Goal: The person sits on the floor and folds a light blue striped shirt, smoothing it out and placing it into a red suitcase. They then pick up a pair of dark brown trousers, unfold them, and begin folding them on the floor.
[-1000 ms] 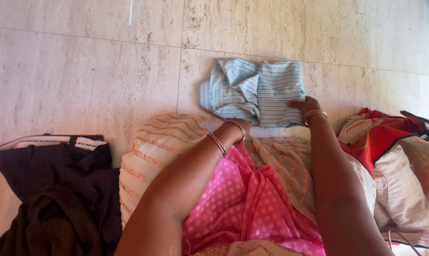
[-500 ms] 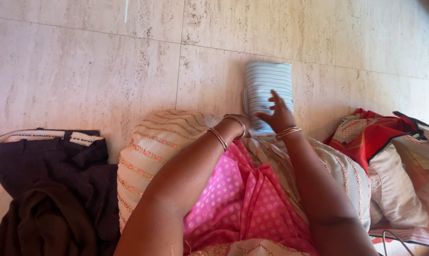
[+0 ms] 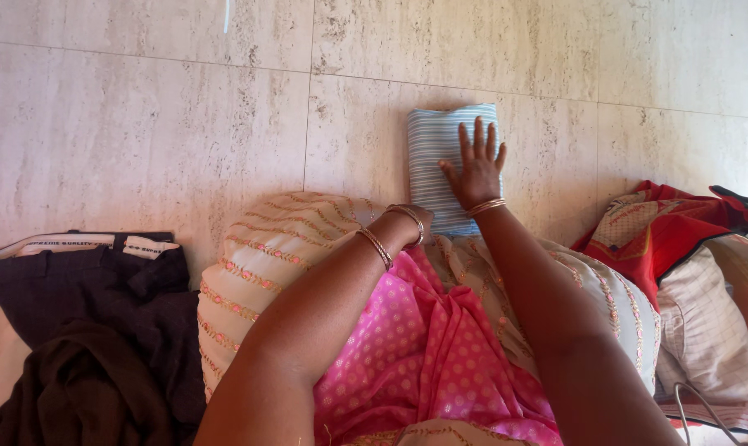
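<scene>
So the person's sitting on the floor (image 3: 142, 124), pale stone tiles, with a folded shirt (image 3: 441, 157) lying at about 12 o'clock just past the knees. It's light blue with thin stripes, folded down into a neat narrow rectangle.

The right hand (image 3: 475, 165) lies flat on top of the shirt, palm down, fingers spread wide, covering the right half of it. It isn't gripping anything, just pressing. Thin bangles sit at the wrist.

The left hand (image 3: 419, 223) is mostly tucked behind the knee at the near edge of the shirt, so can't tell whether it's holding anything or how the fingers are. Bangles on that wrist too.

The lap is covered in cream cloth with orange embroidery and a pink dotted drape (image 3: 415, 347) over it.

Over at 9 o'clock there's a heap of dark trousers (image 3: 93, 306) on the floor. At 3 o'clock there's a pile of clothes (image 3: 679, 256), red on top and pale checked fabric below.
</scene>
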